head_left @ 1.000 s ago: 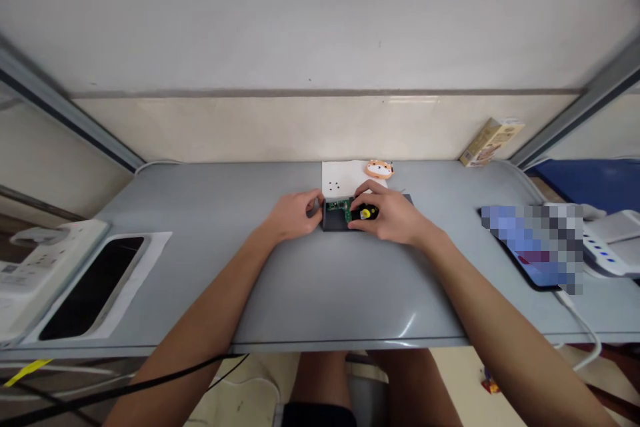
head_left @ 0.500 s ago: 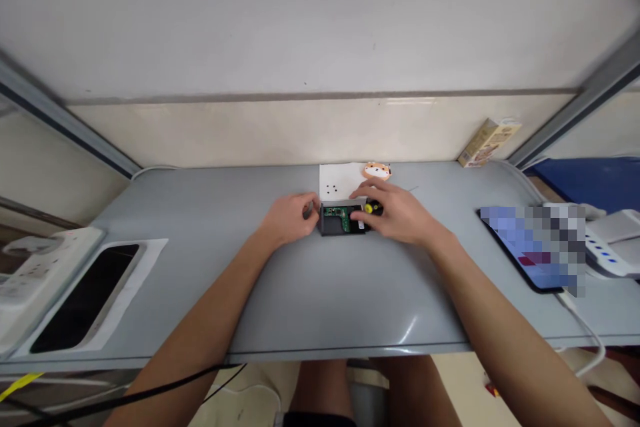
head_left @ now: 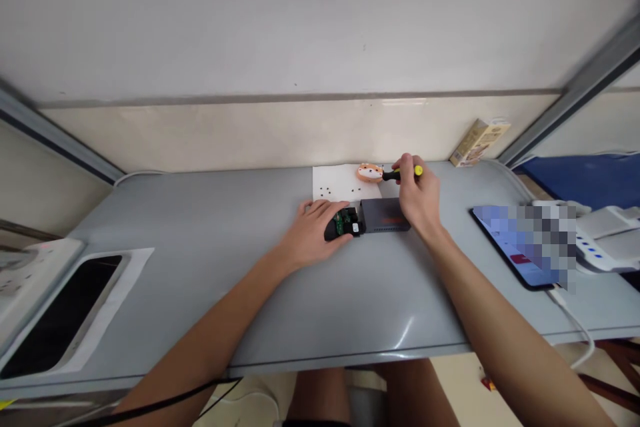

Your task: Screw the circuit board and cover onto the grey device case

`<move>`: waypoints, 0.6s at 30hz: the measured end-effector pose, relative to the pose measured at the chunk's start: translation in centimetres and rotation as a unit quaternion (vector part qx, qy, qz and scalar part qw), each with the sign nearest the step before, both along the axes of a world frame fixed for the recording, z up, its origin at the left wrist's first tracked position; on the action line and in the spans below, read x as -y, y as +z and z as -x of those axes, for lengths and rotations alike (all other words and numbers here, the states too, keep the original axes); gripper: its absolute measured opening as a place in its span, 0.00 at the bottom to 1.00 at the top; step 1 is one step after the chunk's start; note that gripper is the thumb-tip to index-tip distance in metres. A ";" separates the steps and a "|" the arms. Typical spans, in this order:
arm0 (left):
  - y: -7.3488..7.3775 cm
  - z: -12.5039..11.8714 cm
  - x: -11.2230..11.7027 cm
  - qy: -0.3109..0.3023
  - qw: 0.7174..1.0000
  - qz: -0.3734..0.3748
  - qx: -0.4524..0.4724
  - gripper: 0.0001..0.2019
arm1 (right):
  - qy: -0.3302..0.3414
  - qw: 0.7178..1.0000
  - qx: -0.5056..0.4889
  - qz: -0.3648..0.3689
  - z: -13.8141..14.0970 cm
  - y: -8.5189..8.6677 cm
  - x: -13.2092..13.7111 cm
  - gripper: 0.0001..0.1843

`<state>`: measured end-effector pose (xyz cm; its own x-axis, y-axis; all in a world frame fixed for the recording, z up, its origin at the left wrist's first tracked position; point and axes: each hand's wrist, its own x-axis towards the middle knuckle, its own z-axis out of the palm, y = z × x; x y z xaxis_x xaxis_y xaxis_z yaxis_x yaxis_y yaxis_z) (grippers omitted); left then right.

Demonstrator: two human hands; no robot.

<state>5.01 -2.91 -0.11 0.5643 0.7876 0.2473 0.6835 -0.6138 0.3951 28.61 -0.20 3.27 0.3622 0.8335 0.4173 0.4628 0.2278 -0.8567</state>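
My left hand (head_left: 320, 230) is closed around an opened black device with a green circuit board (head_left: 345, 221), lying on the grey desk. Fingers rest over its far side and the thumb along its near side. Right beside it lies a dark grey casing (head_left: 384, 215), its left end close to the board. My right hand (head_left: 417, 192) grips a black screwdriver with a yellow end (head_left: 393, 175); its black part points left to an orange-and-white animal-faced item (head_left: 370, 172). Whether the two touch I cannot tell. Several tiny dark screws lie on a white sheet (head_left: 343, 177) behind the device.
A phone on paper (head_left: 65, 313) and a power strip (head_left: 30, 280) lie at the left. To the right are a lit phone (head_left: 523, 247), a white charger (head_left: 605, 240) with cables and a tilted carton (head_left: 477, 142). The wall (head_left: 250, 137) bounds the desk behind.
My left hand has moved right onto the circuit-board device. My right hand has moved away and back, now holding the screwdriver up. The dark grey casing now shows at the device's right.
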 end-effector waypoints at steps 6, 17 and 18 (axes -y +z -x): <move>-0.5 0.4 -0.5 0.006 0.999 0.025 0.020 0.27 | 0.002 1.000 -0.001 0.026 0.0 -0.8 -0.4 0.30; 0.1 0.4 -0.3 0.004 0.999 0.039 0.020 0.27 | -0.005 1.000 -0.023 -0.016 0.7 -0.4 0.1 0.30; 0.1 0.4 -0.3 0.004 0.999 0.038 0.022 0.27 | -0.013 0.998 -0.054 -0.018 0.9 -0.4 0.1 0.31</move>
